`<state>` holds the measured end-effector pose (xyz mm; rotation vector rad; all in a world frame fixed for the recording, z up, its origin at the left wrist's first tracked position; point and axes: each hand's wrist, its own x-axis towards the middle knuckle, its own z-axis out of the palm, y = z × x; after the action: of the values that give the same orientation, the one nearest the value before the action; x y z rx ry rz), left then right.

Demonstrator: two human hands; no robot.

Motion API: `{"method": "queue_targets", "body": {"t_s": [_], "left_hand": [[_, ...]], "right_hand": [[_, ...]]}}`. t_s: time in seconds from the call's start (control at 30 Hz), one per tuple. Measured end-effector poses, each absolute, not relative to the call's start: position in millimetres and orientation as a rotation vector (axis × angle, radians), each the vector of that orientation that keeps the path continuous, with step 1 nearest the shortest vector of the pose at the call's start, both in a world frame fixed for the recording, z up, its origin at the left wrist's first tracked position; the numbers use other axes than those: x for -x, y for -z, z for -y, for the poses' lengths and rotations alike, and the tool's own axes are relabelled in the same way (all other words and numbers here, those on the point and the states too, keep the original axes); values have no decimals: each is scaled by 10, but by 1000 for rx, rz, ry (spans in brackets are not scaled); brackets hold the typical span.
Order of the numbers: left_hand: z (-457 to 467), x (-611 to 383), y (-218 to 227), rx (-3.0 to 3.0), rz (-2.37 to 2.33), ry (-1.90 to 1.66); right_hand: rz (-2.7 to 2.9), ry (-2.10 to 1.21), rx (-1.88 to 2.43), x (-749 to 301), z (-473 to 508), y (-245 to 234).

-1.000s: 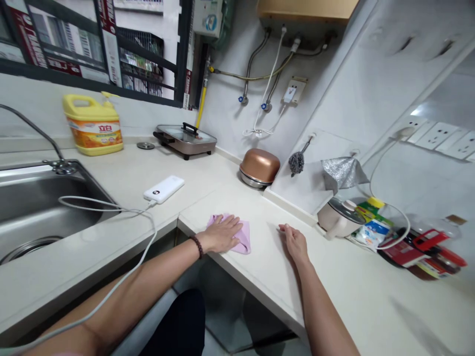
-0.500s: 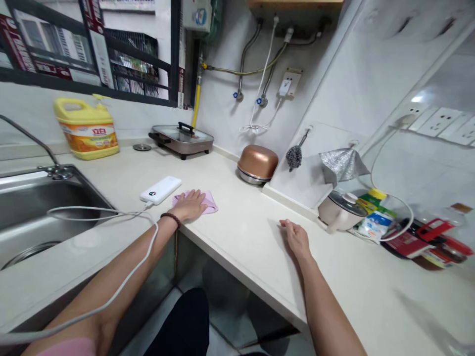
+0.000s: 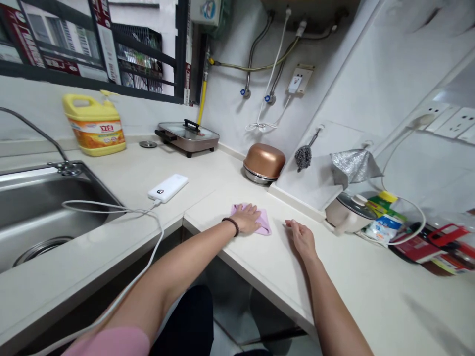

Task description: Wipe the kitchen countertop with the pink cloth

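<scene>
Left hand (image 3: 245, 219) spread flat on pink cloth (image 3: 264, 224), near part of countertop (image 3: 267, 264). Right hand (image 3: 302, 238) rests just right, loosely curled; fingers partly hidden, can't tell if closed. Looks mid-wipe; next stroke calls for even palm pressure. White power bank (image 3: 168, 188) left, copper bowl (image 3: 264, 161) far, lidded pan (image 3: 189, 138) far left.

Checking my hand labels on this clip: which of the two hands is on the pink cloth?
The left hand, with the dark beaded bracelet at its wrist; the right hand is apart from the cloth, its wrist bare.
</scene>
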<state>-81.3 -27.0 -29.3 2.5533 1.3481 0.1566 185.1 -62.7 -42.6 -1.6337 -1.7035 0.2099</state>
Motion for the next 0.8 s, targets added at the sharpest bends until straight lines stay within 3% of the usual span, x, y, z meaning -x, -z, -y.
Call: {"method": "queue_targets", "body": {"t_s": [0.37,0.8], "left_hand": [[-444,1520,208,-2266,-1846,-234],[20,1781,315,-2334,-1878,-185]], "right_hand": [[1660,-224,1652,-1958,718,418],[1604,-156,1566,-1783,777,277]]}}
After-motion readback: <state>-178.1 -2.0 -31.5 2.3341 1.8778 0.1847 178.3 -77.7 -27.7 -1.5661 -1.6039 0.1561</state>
